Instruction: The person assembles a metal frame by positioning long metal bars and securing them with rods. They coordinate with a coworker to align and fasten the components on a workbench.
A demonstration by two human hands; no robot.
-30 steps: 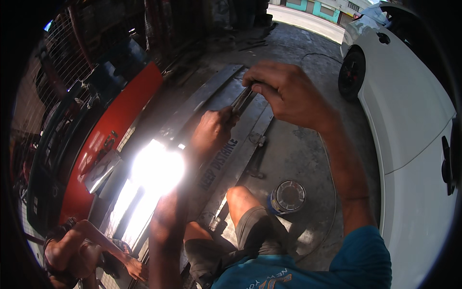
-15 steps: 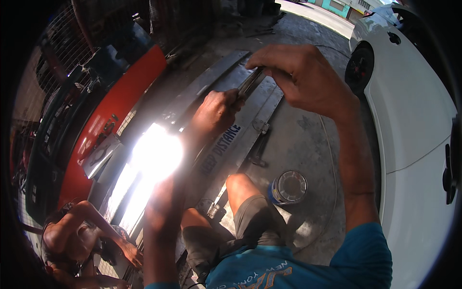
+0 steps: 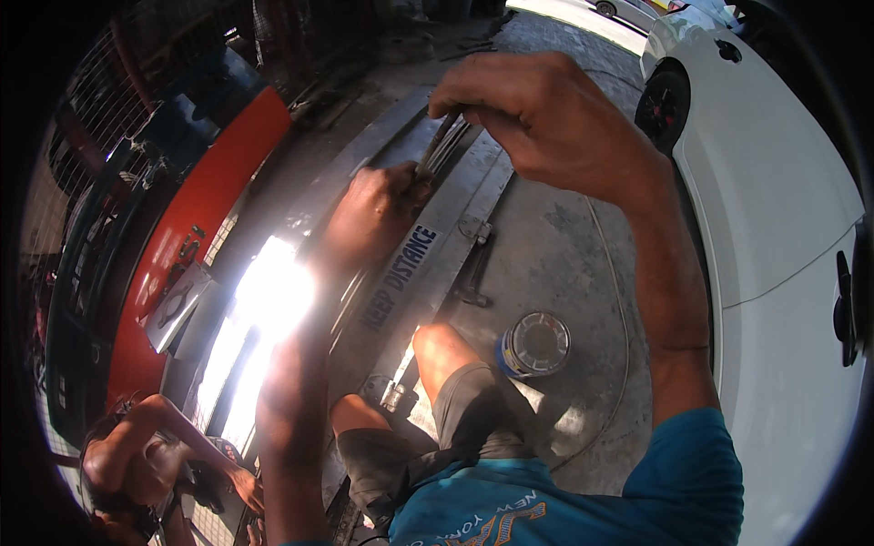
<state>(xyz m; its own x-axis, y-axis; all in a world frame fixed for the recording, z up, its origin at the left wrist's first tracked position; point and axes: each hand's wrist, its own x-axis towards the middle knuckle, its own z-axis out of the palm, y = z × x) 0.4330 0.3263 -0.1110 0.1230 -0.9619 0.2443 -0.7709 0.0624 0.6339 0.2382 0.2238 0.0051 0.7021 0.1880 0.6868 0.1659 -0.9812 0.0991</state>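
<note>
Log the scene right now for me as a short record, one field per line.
Left hand: closed around thin rods
Right hand: fingertips pinching the rods' far end
Below hands: grey metal panel with lettering
Floor: round can; hammer-like tool beside the grey metal panel
Far left: red panel
Far right: white car
Co-worker: lower left, arm extended

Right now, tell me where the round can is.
In the head view, the round can stands on the concrete floor, below and right of centre, beside the person's right knee, with the white car farther right.
</note>
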